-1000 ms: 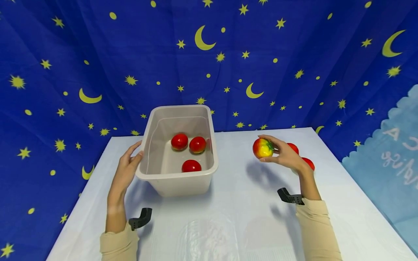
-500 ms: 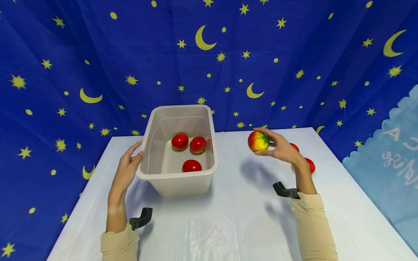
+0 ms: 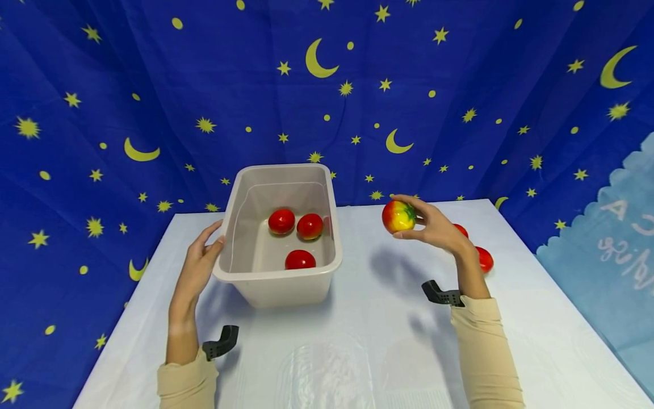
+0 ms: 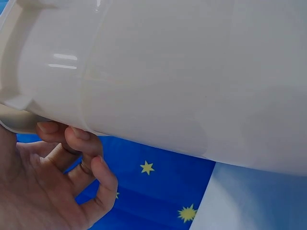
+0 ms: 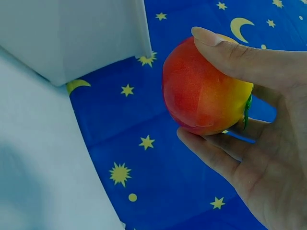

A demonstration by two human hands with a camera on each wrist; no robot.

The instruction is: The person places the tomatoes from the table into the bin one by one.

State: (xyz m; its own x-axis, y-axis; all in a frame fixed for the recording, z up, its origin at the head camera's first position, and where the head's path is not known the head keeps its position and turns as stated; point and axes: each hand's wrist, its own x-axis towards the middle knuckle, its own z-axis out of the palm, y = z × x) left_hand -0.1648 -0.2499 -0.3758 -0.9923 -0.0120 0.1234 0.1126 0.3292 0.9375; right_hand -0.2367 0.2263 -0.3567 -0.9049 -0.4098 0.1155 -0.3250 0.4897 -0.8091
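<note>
In the head view my right hand [image 3: 431,225] holds a red and yellow tomato [image 3: 395,217] up above the table, its green leafy top turned toward the palm. The right wrist view shows the thumb on one side of that tomato [image 5: 201,91] and fingertips on the other. My left hand [image 3: 196,264] grips the left rim of a light grey plastic bin [image 3: 278,289]; in the left wrist view its fingers [image 4: 81,139] curl under the bin's edge. Inside the bin lie a red tomato [image 3: 281,221] at the back, another [image 3: 309,227] beside it, and a third [image 3: 300,259] near the front wall.
Two more red tomatoes, a farther one [image 3: 461,230] and a nearer one [image 3: 484,259], lie on the white table [image 3: 357,329] behind the right wrist, partly hidden. A blue curtain [image 3: 286,102] with yellow moons and stars stands behind the table and along its sides.
My right hand has carried the tomato left and slightly away from me, toward the bin, uncovering more of the nearer table tomato. The left hand and bin have stayed in place.
</note>
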